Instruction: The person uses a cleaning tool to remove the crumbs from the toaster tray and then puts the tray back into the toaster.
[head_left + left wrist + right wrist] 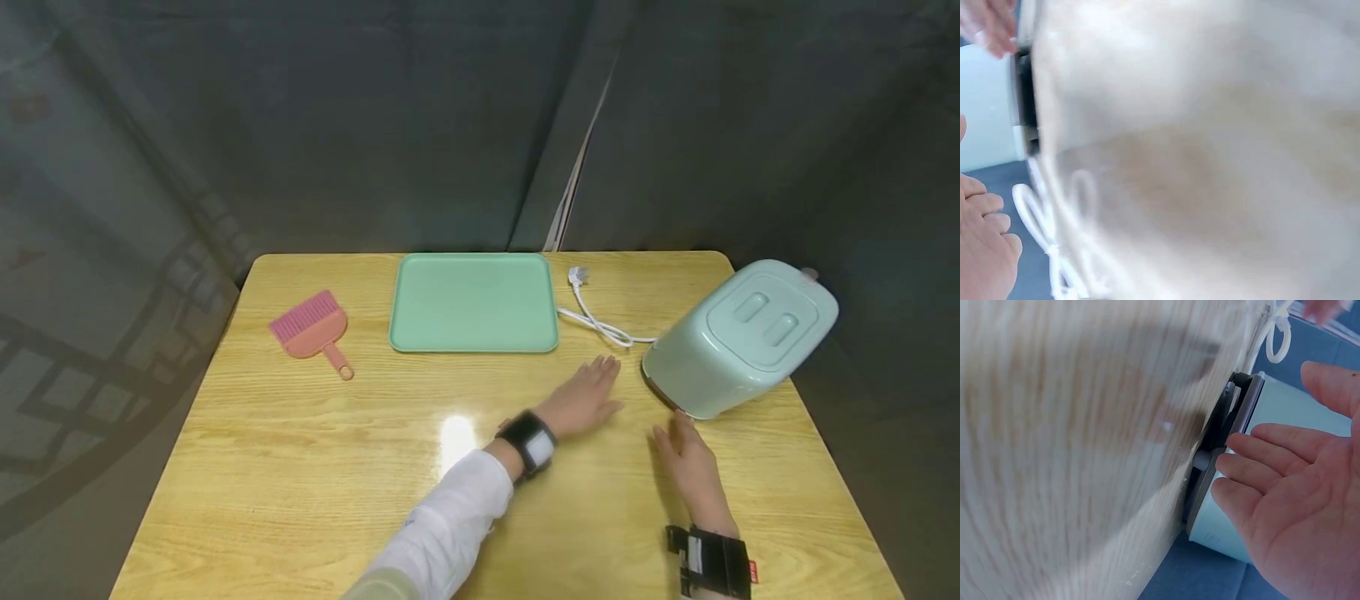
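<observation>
Mint-green toaster (712, 354) sits at right edge of desk (300, 492). Likely heavy, rigid, slick-sided; cup it low from both sides, since lid (763, 325) may lift off. Your right hand (692, 471), fingers extended, lies near its base (1250, 403), contact unclear; left hand (581, 404) outstretched; both empty.

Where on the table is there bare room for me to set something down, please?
The broadest bare patch of table lies in front of the pink dustpan, left of the white sleeve. A narrower strip separates dustpan from green tray. The right is crowded with white cord, mint appliance, left hand and right hand.
</observation>
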Motion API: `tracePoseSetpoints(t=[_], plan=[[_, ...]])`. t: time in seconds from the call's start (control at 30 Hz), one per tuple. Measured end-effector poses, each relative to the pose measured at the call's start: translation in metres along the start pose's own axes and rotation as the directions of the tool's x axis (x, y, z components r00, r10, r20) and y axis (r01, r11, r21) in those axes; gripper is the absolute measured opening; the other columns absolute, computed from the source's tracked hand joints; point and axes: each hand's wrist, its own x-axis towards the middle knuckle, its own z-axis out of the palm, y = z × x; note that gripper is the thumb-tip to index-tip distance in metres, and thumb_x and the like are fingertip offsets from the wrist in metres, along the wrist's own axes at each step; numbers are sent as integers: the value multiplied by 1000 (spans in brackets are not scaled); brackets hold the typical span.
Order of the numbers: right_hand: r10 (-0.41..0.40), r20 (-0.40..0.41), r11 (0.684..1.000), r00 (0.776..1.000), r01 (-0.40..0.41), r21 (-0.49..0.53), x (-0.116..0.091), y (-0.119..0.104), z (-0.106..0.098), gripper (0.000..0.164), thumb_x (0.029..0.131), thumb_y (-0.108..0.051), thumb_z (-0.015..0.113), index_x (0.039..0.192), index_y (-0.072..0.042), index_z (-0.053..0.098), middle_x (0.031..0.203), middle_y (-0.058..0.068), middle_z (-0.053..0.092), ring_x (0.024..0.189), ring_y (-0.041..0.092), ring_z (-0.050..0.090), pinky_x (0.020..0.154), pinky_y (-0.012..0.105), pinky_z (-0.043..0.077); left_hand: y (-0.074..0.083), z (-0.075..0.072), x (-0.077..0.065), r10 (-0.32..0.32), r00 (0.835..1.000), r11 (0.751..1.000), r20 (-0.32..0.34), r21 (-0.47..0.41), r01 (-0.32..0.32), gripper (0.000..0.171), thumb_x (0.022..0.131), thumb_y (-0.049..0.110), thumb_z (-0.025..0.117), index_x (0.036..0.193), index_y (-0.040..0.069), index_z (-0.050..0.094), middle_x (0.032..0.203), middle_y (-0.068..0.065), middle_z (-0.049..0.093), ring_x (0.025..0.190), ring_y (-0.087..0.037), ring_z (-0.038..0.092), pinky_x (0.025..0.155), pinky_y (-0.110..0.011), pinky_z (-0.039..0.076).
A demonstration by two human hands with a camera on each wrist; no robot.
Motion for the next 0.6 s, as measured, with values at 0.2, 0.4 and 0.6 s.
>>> tracePoseSetpoints(t=[0.2,0.4,0.6], plan=[[19,-7,1000,1000,-19,3,0,4,-2,70,111,-29,36,154,15,4,158,40,5,147,56,8,123,64,12,15,-33,14,69,996,994,-60,93,-63,72,109,45,37,161,3,10,168,-13,8,156,-24,7,128,-31,4],[120,-62,988,991,-113,102,4,15,-5,73,111,-36,31,153,18,3,154,44,16,141,60,21,119,67,24,42,-70,24,111,991,974,-70,208,-94,73,110,47,33,162,6,2,169,-8,0,156,-19,-2,124,-27,-9],[224,-208,917,952,-134,375,11,17,-2,68,110,-30,33,153,17,9,154,43,21,143,56,25,122,59,26,61,-86,28,187,981,929,-43,332,-162,69,110,47,31,164,11,6,170,-3,1,156,-17,-3,121,-26,-16]])
